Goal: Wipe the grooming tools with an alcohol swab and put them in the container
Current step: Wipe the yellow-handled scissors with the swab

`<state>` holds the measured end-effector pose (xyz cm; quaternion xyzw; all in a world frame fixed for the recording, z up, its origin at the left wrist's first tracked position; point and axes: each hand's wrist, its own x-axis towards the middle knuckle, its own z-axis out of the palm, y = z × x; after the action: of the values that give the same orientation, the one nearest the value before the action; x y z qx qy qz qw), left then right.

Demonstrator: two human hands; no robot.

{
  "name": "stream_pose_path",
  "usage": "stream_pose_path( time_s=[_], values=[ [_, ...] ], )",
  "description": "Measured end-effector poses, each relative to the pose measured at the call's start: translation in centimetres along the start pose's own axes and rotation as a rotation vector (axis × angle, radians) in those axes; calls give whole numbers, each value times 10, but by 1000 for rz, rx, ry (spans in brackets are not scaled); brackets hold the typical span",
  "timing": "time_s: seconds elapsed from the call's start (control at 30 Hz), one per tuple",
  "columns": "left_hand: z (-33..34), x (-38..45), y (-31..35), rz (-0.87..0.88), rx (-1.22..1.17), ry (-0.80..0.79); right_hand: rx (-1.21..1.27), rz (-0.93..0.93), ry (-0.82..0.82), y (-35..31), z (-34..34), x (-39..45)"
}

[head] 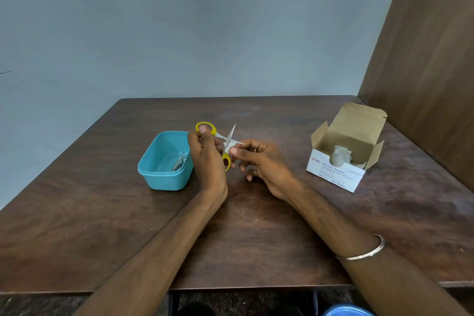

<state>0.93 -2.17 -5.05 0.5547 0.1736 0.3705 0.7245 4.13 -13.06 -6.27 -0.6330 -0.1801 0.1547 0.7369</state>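
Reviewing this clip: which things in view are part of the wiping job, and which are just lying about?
Part of the job:
scissors, held by the left hand
swab, pinched by the right hand
blue container, with a metal tool inside
alcohol swab box, open

Just lying about:
blue object at the bottom edge, under the table

Dark wood-grain surface (pixel 107 226), faintly glossy; smooth plastic container (pixel 164 177); metal-bladed, plastic-handled scissors (pixel 228 137); matt cardboard box (pixel 343 151).
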Motion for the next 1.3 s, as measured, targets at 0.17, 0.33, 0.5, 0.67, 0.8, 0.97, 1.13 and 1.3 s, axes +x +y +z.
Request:
stream_pose_path(
  time_s=[0.17, 0.33, 0.5, 0.67, 0.8, 0.97, 1.13, 1.3],
  values=[
    [3, -7, -1, 37, -2, -25, -4, -40, 54, 2, 4, 0],
    [5, -7, 0, 48, -5, 17, 5, -65, 90, 2, 9, -1],
    [5, -8, 1, 57, -4, 14, -28, -80, 99, 1, 11, -4],
    [6, -12, 4, 71, 3, -4, -37, -70, 101, 2, 12, -4],
    [4, -11, 8, 70, 4, -3, -113, -90, 59, 2, 12, -5],
    [6, -14, 7, 72, 24, -26, -38, -70, 105, 3, 13, -3],
    [5, -10, -1, 68, 68, -31, 60, -75, 129, 1, 15, -3],
    [4, -9, -1, 68, 55, -8, -44, -81, 70, 0, 16, -5]
  ],
)
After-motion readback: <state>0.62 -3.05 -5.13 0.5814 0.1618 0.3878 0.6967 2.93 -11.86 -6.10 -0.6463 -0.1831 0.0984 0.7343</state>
